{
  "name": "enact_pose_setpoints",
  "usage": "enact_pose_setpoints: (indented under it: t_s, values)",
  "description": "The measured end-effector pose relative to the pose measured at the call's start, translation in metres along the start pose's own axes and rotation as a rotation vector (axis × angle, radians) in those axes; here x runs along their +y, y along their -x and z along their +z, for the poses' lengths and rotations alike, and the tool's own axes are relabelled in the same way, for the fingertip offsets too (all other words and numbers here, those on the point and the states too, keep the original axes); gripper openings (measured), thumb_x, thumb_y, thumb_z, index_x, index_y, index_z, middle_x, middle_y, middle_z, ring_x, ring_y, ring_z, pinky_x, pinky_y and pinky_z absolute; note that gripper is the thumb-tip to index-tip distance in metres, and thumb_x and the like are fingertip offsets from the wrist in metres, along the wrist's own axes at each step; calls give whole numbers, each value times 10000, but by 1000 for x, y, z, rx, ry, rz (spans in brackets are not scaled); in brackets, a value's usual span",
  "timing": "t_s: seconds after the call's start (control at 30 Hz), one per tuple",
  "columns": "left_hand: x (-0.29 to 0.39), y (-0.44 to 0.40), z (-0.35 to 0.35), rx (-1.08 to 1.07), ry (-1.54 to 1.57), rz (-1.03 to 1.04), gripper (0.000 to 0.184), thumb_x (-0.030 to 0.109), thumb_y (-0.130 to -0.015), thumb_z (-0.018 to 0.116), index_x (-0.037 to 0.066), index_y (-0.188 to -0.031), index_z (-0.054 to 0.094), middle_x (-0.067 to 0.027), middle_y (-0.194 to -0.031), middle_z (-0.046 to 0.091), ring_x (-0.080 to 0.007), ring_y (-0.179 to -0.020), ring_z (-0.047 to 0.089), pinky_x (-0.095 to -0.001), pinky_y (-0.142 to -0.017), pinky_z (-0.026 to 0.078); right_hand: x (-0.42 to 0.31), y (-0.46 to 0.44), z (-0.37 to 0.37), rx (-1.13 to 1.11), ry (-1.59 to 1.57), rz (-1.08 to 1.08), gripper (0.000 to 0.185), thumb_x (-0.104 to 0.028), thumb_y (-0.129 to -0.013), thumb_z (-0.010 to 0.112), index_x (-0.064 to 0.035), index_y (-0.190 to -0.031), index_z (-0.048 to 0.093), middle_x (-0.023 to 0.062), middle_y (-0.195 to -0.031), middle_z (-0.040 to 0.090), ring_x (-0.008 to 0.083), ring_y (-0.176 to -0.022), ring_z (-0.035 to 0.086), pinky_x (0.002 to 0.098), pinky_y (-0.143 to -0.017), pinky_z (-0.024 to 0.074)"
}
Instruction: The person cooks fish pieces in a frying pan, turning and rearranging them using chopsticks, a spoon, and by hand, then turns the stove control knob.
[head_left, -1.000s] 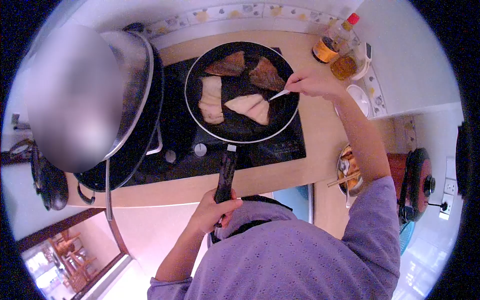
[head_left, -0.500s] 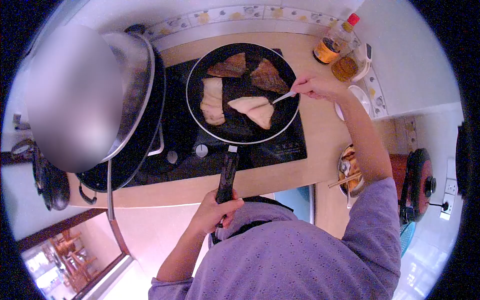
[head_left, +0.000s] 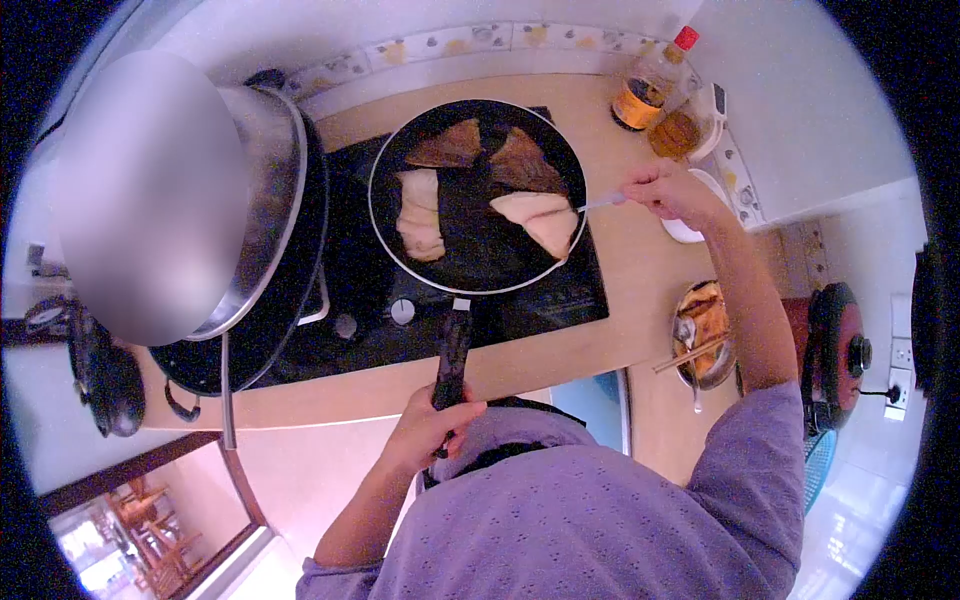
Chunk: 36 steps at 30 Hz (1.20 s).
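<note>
A black frying pan (head_left: 468,255) with a pale rim sits on the black cooktop (head_left: 555,305). Wrapped round its handle (head_left: 453,350) is my left hand (head_left: 428,435). My right hand (head_left: 670,195) pinches a thin, pale-handled utensil (head_left: 603,201) at the pan's right edge. Its tip meets a pale, folded slice of what looks like fish (head_left: 543,220); the shape of the tip cannot be made out. Another pale slice (head_left: 420,215) lies at the left of the pan. Two browned slices lie toward the back, one at left (head_left: 450,146) and one at right (head_left: 525,163).
At left stands a large wok (head_left: 270,180), partly covered by a blurred patch. A red-capped bottle (head_left: 640,95) and a second container (head_left: 675,135) stand back right. A bowl of browned food (head_left: 710,310) with chopsticks (head_left: 695,353) sits under my right forearm, near a white dish (head_left: 685,230).
The pale slice at the utensil's tip has slid right, toward the pan's rim. My right hand has drawn back to the right. My left hand keeps hold of the pan handle.
</note>
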<state>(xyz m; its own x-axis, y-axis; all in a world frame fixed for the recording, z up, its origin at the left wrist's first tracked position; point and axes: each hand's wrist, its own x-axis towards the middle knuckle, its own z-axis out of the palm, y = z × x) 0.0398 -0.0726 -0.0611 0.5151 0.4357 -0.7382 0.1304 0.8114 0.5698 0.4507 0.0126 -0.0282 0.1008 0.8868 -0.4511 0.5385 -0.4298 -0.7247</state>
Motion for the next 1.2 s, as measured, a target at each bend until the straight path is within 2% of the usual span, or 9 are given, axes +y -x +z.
enact_pose_setpoints:
  t_s: [0.2,0.3,0.37,0.47,0.63,0.8,0.87,0.93,1.2]
  values:
    - [1,0,0,2,-54,3,237,138,-797,695,55,-888,492,-2,-526,464,-98,-367,426,-243,-335,316,-1,10,-1,86,-86,58,177,-199,-837,598,-62,-846,710,-78,-535,410,24,-464,324,208,-412,234]
    - [-3,-2,-6,-48,-65,33,252,158,-809,690,46,-924,495,-9,-538,486,-109,-394,457,-249,-362,344,-6,10,18,271,128,-13,175,-173,-807,593,-44,-828,709,-7,-530,513,105,-483,464,267,-443,337]
    - [-4,-2,-9,-86,-69,44,271,171,-816,686,37,-956,497,-15,-548,501,-117,-421,485,-254,-390,374,-18,14,45,494,599,-363,166,-146,-784,586,-28,-840,689,113,-681,638,254,-592,595,367,-534,445]
    - [-5,-1,-21,-213,-204,134,246,225,-852,636,51,-982,522,-31,-680,570,-127,-569,562,-259,-510,462,-53,42,100,678,781,-483,138,-120,-775,571,-31,-835,656,171,-826,638,346,-699,619,440,-622,483]
    - [-25,-1,-62,-330,-230,201,404,261,-928,541,44,-1248,424,-95,-1044,584,-196,-947,592,-347,-865,489,-98,78,167,638,1013,-265,98,-118,-799,562,-38,-820,616,144,-837,621,340,-698,619,438,-626,495]
    - [-36,4,-101,-400,-221,160,451,282,-932,543,41,-1284,397,-121,-1134,557,-212,-1016,571,-337,-868,480,-120,91,164,774,1046,-177,92,-131,-831,561,-57,-846,613,122,-824,613,329,-690,618,426,-608,492]
    - [-38,7,-110,-432,-201,141,468,300,-926,559,15,-1270,418,-131,-1138,561,-201,-1029,569,-306,-852,477,-128,97,159,727,975,-235,186,-100,-794,521,-60,-954,608,139,-890,612,342,-788,628,460,-629,515]
    - [-34,14,-114,-449,-198,111,478,297,-925,562,9,-1277,415,-122,-1148,561,-198,-1025,571,-309,-870,473,-121,89,158,800,993,-390,120,-136,-866,540,-85,-945,614,108,-819,586,316,-715,613,418,-605,488]
    - [-39,22,-105,-303,-200,137,466,280,-929,554,12,-1291,433,-138,-1172,567,-187,-1027,575,-305,-897,467,-120,19,153,458,1244,-643,320,-65,-747,580,-73,-1066,562,95,-938,530,277,-843,605,392,-643,524]
